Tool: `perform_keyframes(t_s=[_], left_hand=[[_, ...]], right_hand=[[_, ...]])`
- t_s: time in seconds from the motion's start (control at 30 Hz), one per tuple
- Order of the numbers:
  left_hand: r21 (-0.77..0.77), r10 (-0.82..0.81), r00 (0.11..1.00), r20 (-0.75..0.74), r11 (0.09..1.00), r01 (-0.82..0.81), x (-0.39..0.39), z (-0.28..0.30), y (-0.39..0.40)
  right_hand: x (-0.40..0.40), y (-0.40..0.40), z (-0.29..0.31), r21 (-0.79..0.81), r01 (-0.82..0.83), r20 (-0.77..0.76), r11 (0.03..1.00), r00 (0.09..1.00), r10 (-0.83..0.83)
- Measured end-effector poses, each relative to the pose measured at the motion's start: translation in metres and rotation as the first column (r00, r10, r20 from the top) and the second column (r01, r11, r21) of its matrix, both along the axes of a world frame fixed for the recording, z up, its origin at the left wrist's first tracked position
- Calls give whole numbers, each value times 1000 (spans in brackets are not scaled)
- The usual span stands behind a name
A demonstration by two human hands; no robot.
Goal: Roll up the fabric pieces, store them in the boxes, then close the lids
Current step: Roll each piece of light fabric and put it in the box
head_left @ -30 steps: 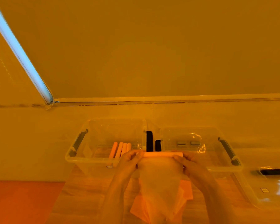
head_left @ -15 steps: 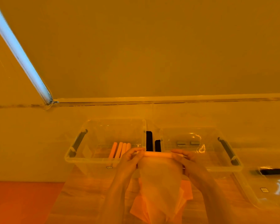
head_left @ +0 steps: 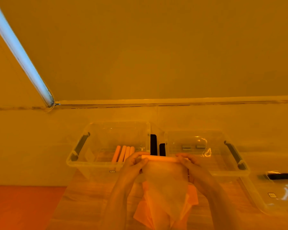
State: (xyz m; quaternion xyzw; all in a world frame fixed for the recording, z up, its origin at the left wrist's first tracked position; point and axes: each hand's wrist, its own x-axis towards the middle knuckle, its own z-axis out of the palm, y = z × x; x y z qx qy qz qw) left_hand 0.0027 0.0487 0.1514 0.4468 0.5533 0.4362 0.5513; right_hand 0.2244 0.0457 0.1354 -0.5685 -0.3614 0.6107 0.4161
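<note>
1 head view: looks forward-down, close over hands (head_left: 160, 168), wall beyond.

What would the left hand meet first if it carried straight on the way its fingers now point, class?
Probably the near wall of the left box: the left hand, gripping the fabric roll, points away toward it, though depth is unclear.

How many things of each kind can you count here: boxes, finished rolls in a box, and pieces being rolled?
Boxes: 2, left box and right box
Finished rolls in the left box: 4
Pieces being rolled: 1
Total: 7
</note>
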Motion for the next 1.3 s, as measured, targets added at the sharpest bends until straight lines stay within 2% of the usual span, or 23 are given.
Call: perform_keyframes(t_s=[0.13,0.23,0.4,0.63,0.9,1.1,1.2,1.3], left_hand=[[-53,14,999,44,999,-12,3,-1,0],[-79,-11,1000,20,997,13,4,-4,-2],[18,-38,997,-71,999,40,3,-4,0],[20,-16,999,-41,1000,17,3,-7,-2],[-46,-25,979,201,998,35,4,-6,-1],[-23,36,993,110,999,-34,6,-5,-2],[-35,8,994,105,999,-4,4,-7,-2],[-59,-31,996,79,998,36,3,-6,-1]], right_hand=[[-2,0,-1,27,6,98,1000,995,-9],[1,-2,0,25,0,91,1000,996,-2],[3,-5,0,6,-23,-24,1000,999,23],[2,-6,2,11,-59,79,998,995,58],[0,-5,2,62,-72,83,995,994,67],[-5,-5,3,91,-68,138,994,989,55],[-5,-5,3,125,-55,131,991,991,39],[-1,-5,-1,87,-54,97,995,994,46]])
